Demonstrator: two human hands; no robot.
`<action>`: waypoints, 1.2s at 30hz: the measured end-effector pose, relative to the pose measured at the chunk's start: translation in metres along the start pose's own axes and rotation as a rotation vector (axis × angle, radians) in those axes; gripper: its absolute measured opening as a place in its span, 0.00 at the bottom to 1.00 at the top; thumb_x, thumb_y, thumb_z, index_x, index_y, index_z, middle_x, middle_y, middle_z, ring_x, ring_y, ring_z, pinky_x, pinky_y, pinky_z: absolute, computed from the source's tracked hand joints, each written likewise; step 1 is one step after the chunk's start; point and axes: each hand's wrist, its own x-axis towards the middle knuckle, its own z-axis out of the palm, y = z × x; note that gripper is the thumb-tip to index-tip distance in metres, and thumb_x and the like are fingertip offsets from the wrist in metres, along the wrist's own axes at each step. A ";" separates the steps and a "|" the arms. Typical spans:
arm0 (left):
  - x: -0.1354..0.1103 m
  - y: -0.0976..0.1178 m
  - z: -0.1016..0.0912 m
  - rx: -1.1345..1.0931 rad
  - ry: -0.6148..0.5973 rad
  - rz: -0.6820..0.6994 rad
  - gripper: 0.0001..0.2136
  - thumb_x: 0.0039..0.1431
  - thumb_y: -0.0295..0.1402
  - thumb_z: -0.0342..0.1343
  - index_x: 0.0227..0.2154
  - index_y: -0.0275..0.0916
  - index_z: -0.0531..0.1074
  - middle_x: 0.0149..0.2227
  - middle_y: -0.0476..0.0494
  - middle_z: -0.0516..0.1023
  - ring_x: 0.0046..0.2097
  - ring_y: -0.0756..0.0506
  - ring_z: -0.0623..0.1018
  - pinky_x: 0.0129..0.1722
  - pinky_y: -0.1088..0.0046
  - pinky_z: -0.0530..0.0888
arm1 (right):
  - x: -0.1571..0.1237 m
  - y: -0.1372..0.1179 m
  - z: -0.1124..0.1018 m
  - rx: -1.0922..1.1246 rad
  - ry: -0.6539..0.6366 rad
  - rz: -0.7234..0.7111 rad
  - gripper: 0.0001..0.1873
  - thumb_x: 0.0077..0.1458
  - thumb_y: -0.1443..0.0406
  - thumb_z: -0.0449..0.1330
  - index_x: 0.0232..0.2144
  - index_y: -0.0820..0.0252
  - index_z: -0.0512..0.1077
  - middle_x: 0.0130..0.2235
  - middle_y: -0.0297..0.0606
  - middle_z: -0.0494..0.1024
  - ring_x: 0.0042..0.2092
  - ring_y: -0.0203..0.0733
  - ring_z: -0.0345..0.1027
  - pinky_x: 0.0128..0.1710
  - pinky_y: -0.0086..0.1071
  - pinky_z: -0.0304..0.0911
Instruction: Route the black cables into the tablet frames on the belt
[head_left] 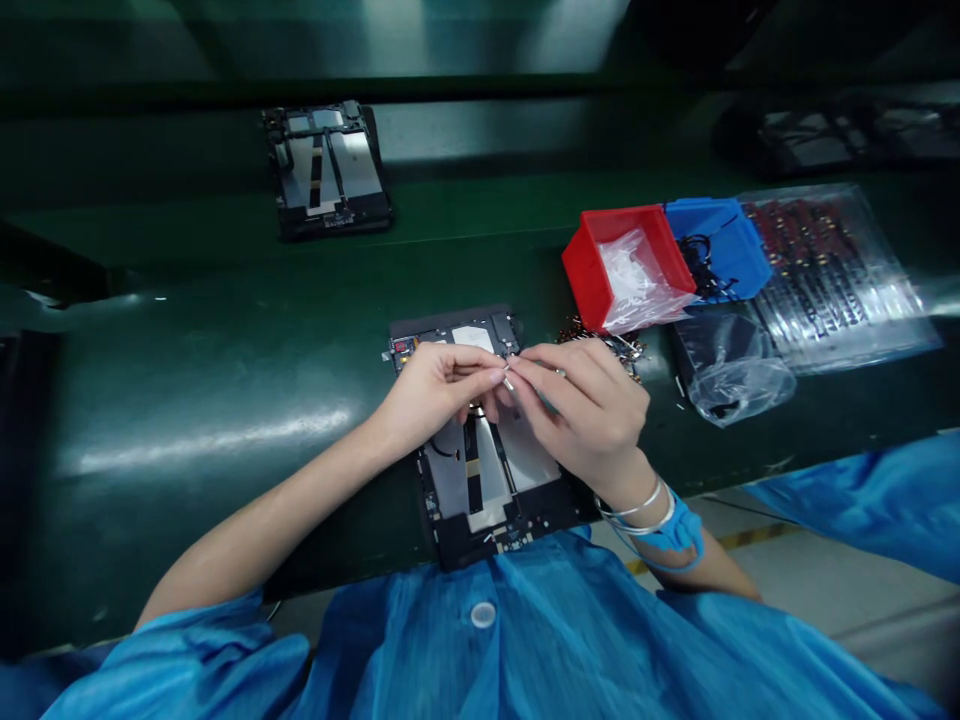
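Above an opened tablet [491,470] with its battery and boards bare, my two hands meet fingertip to fingertip. My left hand [450,385] is closed in a pinch, thumb against forefinger. Also pinching, my right hand [581,400] comes in from the other side. Between the fingertips shows a small white strip [509,383], too small to make out fully. The fingers hide the upper middle of the tablet. A thin black cable [444,452] curves over its left part.
A second opened tablet [330,170] lies farther back. To the right stand a red bin [581,275] holding a plastic bag, a blue bin [739,255] with black cables, small loose parts [626,347], a black box [712,345] with clear plastic, and bagged strips [840,280]. A blue sleeve [877,500] is at right.
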 end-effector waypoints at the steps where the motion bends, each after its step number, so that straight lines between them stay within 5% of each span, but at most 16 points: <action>1: -0.001 0.000 0.002 0.022 0.011 0.023 0.06 0.54 0.32 0.59 0.31 0.34 0.78 0.22 0.47 0.77 0.23 0.50 0.77 0.17 0.81 0.67 | -0.001 -0.001 0.001 0.011 0.003 0.004 0.06 0.57 0.70 0.59 0.32 0.57 0.75 0.33 0.39 0.81 0.34 0.40 0.70 0.34 0.34 0.68; 9: -0.001 -0.004 0.006 0.097 0.010 -0.001 0.09 0.57 0.26 0.53 0.36 0.34 0.77 0.30 0.43 0.81 0.28 0.47 0.80 0.18 0.80 0.70 | 0.002 0.006 -0.006 -0.020 -0.006 0.070 0.08 0.55 0.72 0.57 0.31 0.56 0.75 0.32 0.36 0.81 0.33 0.40 0.72 0.33 0.34 0.68; 14: 0.002 -0.003 0.003 0.005 0.033 -0.068 0.04 0.56 0.30 0.57 0.31 0.35 0.68 0.28 0.40 0.81 0.24 0.47 0.80 0.16 0.81 0.67 | 0.000 0.079 -0.026 -0.343 0.150 0.379 0.10 0.57 0.65 0.56 0.30 0.57 0.78 0.25 0.40 0.78 0.27 0.40 0.68 0.29 0.35 0.61; 18: 0.002 -0.004 0.000 0.068 0.002 -0.090 0.07 0.56 0.32 0.58 0.27 0.35 0.67 0.23 0.43 0.79 0.20 0.50 0.77 0.15 0.82 0.61 | -0.013 0.125 -0.035 -0.449 -0.112 0.599 0.12 0.53 0.64 0.57 0.37 0.60 0.79 0.28 0.43 0.78 0.31 0.45 0.69 0.28 0.36 0.56; 22: 0.001 -0.007 0.001 0.087 -0.016 -0.109 0.09 0.55 0.34 0.60 0.26 0.35 0.68 0.20 0.45 0.78 0.17 0.52 0.74 0.15 0.81 0.62 | -0.020 0.094 -0.034 -0.371 -0.057 0.612 0.07 0.53 0.66 0.58 0.30 0.59 0.77 0.27 0.41 0.77 0.32 0.47 0.70 0.32 0.40 0.61; 28: -0.001 -0.005 0.009 0.016 0.000 -0.098 0.07 0.52 0.31 0.60 0.27 0.35 0.68 0.21 0.46 0.77 0.19 0.51 0.75 0.14 0.83 0.62 | -0.016 0.008 -0.012 0.083 -0.026 0.080 0.07 0.57 0.71 0.58 0.32 0.56 0.75 0.33 0.37 0.81 0.34 0.39 0.72 0.34 0.34 0.67; 36: -0.004 -0.003 0.012 -0.100 0.005 -0.053 0.05 0.51 0.25 0.57 0.32 0.33 0.73 0.24 0.46 0.78 0.27 0.47 0.80 0.19 0.80 0.73 | -0.012 -0.003 0.000 0.050 0.055 0.007 0.03 0.54 0.72 0.61 0.33 0.62 0.74 0.32 0.42 0.81 0.32 0.40 0.71 0.31 0.34 0.69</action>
